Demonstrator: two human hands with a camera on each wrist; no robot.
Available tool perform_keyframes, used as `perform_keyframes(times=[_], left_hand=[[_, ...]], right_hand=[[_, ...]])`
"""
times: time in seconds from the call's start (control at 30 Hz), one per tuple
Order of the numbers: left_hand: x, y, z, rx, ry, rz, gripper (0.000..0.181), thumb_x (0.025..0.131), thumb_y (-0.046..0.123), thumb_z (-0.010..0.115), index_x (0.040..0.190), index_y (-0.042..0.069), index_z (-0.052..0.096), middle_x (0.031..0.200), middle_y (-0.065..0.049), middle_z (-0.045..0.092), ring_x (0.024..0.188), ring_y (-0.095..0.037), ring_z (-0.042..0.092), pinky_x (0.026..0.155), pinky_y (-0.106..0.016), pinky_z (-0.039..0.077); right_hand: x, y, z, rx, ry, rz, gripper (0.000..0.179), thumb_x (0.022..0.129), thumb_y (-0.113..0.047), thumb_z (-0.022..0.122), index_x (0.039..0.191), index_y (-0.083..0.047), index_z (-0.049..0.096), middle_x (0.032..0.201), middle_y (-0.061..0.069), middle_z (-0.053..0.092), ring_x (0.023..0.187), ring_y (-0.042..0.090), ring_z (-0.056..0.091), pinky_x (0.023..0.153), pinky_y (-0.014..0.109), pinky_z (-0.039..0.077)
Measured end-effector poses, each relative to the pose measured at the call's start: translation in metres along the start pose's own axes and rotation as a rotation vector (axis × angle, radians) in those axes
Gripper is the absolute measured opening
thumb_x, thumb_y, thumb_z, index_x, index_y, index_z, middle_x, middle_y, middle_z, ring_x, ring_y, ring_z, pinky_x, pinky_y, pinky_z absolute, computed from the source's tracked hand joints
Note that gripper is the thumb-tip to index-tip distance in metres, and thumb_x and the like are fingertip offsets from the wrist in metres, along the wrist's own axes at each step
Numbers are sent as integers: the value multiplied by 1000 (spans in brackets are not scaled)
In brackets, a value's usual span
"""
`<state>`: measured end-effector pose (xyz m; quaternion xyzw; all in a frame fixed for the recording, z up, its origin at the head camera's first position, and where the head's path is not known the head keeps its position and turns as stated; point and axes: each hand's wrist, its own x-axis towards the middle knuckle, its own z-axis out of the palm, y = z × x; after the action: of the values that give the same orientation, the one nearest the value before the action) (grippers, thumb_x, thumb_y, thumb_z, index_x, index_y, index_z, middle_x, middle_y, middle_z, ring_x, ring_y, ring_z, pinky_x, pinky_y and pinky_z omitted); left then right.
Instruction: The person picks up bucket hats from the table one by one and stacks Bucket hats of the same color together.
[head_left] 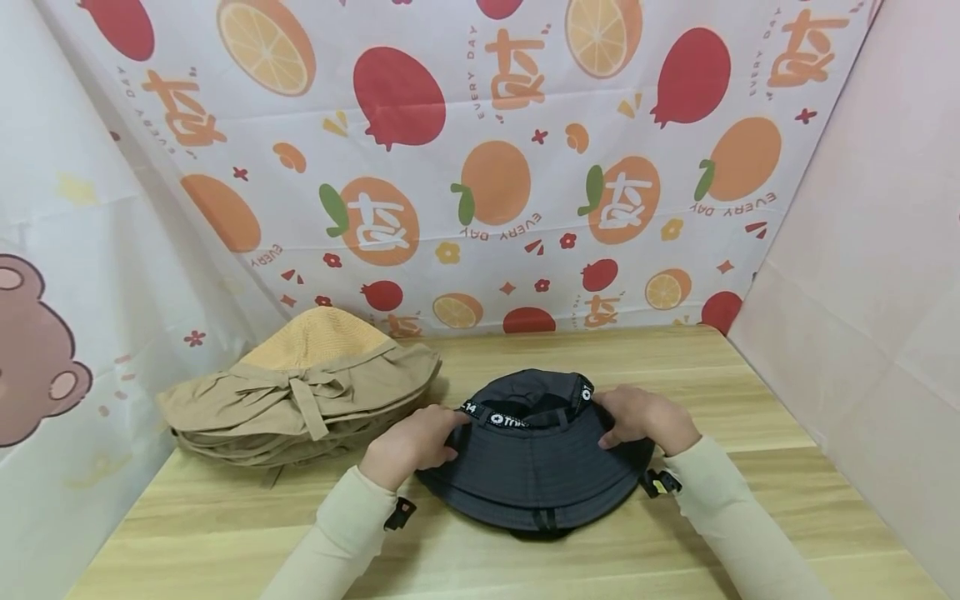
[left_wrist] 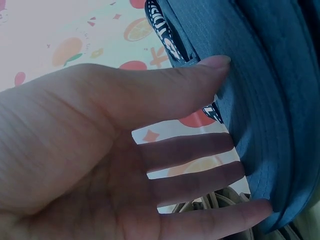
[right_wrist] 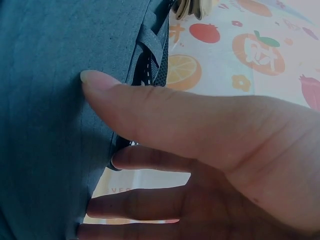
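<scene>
A dark grey bucket hat rests on the table in front of me, its brim facing me. A black band with white lettering runs round its crown. Two brim edges show along its lower side; whether a second hat is stacked there, I cannot tell. My left hand pinches the brim's left side, with the thumb on the near face and the fingers at its edge and behind. On the opposite side my right hand grips likewise, its thumb pressed on the cloth.
To the left lies a stack of khaki sun hats, the top one with a yellow woven crown and a bow. The wooden table ends at a fruit-print curtain behind and pale cloth walls at the sides.
</scene>
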<state>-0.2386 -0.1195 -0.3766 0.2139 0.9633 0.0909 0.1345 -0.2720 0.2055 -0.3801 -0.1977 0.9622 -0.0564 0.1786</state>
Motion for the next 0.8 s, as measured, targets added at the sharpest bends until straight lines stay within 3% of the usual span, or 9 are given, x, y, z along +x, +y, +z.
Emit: perform_keyframes(times=[0.8], left_hand=[[-3,0,-1,-3,8,13,49,90,7,79,137,4,64,134,-18,68,126,-38,63,106,-52,52]], right_hand=[[-1,0,1,-9,-6,5,74,86,-26,85,147,2,52,144,24,60,133,40,58,109,55,48]])
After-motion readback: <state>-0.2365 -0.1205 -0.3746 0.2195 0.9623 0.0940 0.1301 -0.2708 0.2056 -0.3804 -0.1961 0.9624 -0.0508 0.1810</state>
